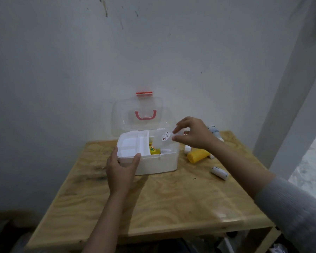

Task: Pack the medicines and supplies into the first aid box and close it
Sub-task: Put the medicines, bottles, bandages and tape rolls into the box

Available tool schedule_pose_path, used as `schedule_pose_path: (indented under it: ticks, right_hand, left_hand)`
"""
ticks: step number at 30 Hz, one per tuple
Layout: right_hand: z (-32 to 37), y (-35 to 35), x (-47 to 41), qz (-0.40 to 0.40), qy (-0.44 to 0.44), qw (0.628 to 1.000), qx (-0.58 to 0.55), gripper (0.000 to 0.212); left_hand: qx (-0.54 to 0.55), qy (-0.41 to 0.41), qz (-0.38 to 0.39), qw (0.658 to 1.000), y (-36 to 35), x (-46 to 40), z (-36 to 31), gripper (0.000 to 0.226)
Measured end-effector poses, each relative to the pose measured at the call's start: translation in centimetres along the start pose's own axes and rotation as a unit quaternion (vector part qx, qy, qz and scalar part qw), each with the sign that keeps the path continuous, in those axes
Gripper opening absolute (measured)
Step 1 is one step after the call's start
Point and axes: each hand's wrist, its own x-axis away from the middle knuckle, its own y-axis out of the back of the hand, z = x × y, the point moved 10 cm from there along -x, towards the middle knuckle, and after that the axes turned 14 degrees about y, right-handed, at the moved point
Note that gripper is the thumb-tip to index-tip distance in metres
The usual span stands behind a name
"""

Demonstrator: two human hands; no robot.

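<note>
The white first aid box (159, 164) stands on the wooden table, its clear lid (137, 115) with a pink handle raised against the wall. A white divided tray (133, 143) fills the box's left half, and a yellow packet (154, 150) shows beside it. My left hand (121, 168) grips the box's front left corner. Over the box's right side, my right hand (192, 134) pinches a clear pouch with a round white and red label (166, 136). To the right on the table lie a yellow bottle (198, 155), a white tube (219, 172) and a white striped bottle (214, 131).
The wooden table (171, 198) is pushed into a corner of white walls. A white post (288, 106) rises just right of it. The table's front edge is close to me, with dark clutter on the floor below.
</note>
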Motion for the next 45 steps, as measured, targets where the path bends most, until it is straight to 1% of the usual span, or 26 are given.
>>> schedule_pose_path:
  ticks: [3,9,14,17,23,26,28,31,33,36,39,41,43,45]
  right_hand:
    - [0.0,-3.0,-1.6,0.058,0.003,0.997,0.041,0.024]
    - [-1.5,-7.4,-3.1,0.155,-0.027,0.985,0.069,0.024]
    - [-1.2,-9.6,-3.9,0.200,-0.007,0.975,0.100,0.028]
    - [-1.3,-11.2,-4.1,0.211,-0.013,0.974,0.082,0.028]
    - [-1.7,-11.4,-4.5,0.154,-0.047,0.986,0.053,0.029]
    - [-1.8,-11.4,-4.6,0.150,-0.058,0.986,0.031,0.029]
    - [-1.8,-11.5,-4.6,0.153,-0.065,0.986,-0.005,0.030]
    - [-2.0,-11.8,-4.4,0.158,-0.076,0.982,-0.070,0.038]
    - [-2.3,-11.8,-4.4,0.157,-0.080,0.981,-0.087,0.040]
    - [-2.4,-12.0,-4.4,0.151,-0.078,0.981,-0.090,0.042]
    - [-2.0,-11.7,-4.4,0.136,-0.057,0.987,-0.064,0.039]
    - [-1.5,-10.6,-4.4,0.094,-0.036,0.993,-0.059,0.036]
    - [-0.8,-8.1,-4.1,-0.011,-0.010,0.997,-0.072,0.031]
    - [-0.6,-5.1,-3.2,-0.132,0.019,0.989,-0.068,0.024]
  left_hand:
    - [-0.004,0.001,-0.003,1.000,0.0,-0.1,0.1,0.083]
    - [-0.001,0.004,-0.006,1.000,-0.1,0.0,0.1,0.080]
    - [-0.006,0.004,-0.012,1.000,-0.3,-0.1,0.3,0.079]
    - [-0.007,0.006,-0.014,1.000,-0.3,-0.1,0.5,0.081]
    - [-0.009,0.004,-0.016,1.000,-0.3,-0.1,0.6,0.080]
    - [-0.007,0.010,-0.015,1.000,-0.3,-0.2,0.8,0.080]
    - [-0.010,0.007,-0.018,1.000,-0.3,-0.2,0.8,0.081]
    - [-0.012,0.006,-0.024,1.000,-0.2,-0.2,0.8,0.081]
    - [-0.012,0.007,-0.025,1.000,-0.3,-0.2,0.8,0.082]
    - [-0.014,0.006,-0.025,1.000,-0.3,-0.1,0.7,0.082]
    - [-0.014,0.006,-0.026,1.000,-0.2,0.0,0.6,0.082]
    - [-0.011,0.002,-0.026,1.000,-0.1,0.0,0.5,0.083]
    - [-0.011,0.002,-0.026,1.000,0.0,0.0,0.5,0.086]
    - [-0.007,0.003,-0.024,1.000,-0.1,0.0,0.5,0.091]
